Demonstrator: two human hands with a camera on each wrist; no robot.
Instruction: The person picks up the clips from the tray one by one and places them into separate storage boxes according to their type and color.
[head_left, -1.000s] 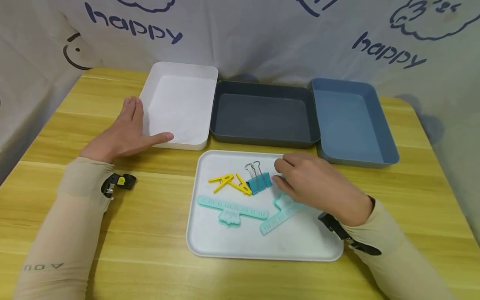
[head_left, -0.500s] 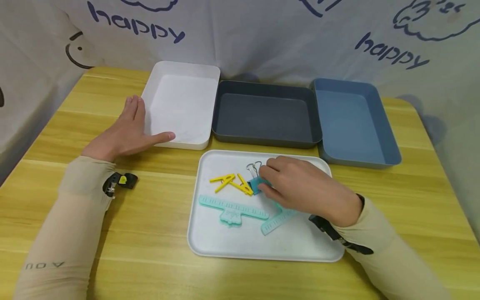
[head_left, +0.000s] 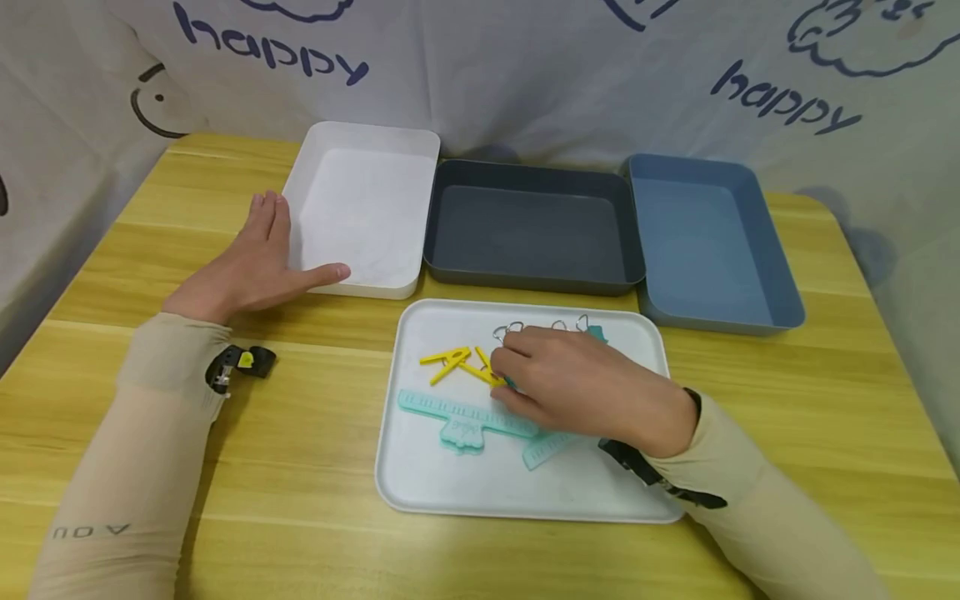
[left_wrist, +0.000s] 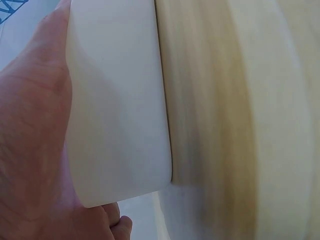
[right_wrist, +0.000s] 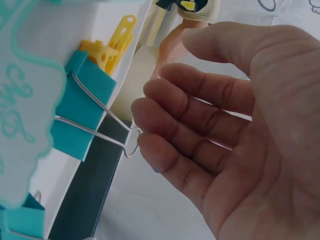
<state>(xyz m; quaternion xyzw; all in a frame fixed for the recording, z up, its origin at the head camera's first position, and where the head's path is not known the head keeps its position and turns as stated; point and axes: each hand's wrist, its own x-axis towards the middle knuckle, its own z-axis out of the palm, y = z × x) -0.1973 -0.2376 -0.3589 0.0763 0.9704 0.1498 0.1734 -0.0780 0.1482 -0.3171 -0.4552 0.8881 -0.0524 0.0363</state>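
My left hand (head_left: pixel 243 267) rests against the corner of the white box (head_left: pixel 360 208), fingers straight along its left side and thumb over the front rim. My right hand (head_left: pixel 585 387) is above the light tray (head_left: pixel 480 492), fingers loosely bent with nothing between them in the right wrist view. Closest to its fingertips is a teal binder clip (right_wrist: pixel 82 107), mostly covered by the hand in the head view. A second binder clip (head_left: pixel 596 333) peeks out behind the hand. Two yellow clothespins (head_left: pixel 450 358) lie left of it. Two mint bag clips (head_left: pixel 461 425) lie toward the front, one partly hidden.
A dark grey box (head_left: pixel 532 229) stands in the middle behind the tray, between the white box and a blue-grey box (head_left: pixel 708 242) on the right. All sit on a wooden table (head_left: pixel 285 467). A cloth with drawings (head_left: pixel 510 83) hangs behind.
My right hand has moved left across the tray, over the nearer binder clip and up to the yellow clothespins, uncovering part of the other binder clip. My left hand stays in place.
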